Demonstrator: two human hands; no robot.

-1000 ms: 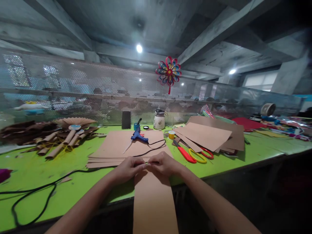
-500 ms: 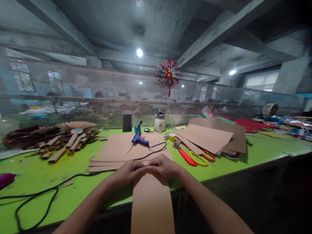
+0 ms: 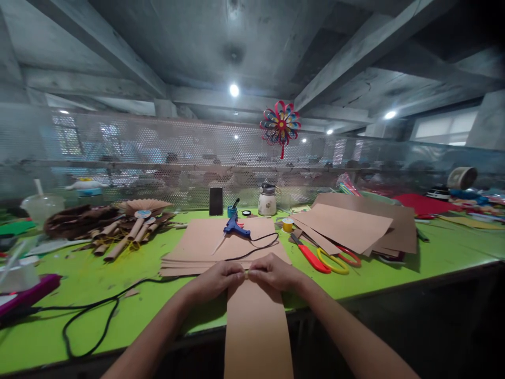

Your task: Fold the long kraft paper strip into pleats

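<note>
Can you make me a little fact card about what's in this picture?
Left hand: pinching the far end of a paper strip
Right hand: pinching the same end
Strip position: reaches past the near edge of the table
Table colour: green
Glue gun: lying on the paper stack
Bottle: standing near the mesh

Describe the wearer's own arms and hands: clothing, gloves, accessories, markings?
Left hand and right hand are ungloved. Left forearm and right forearm are bare as far as they show, with no sleeves in view. No watch or bracelet is visible on either wrist. Fingers are partly hidden, so rings can't be ruled out.
</note>
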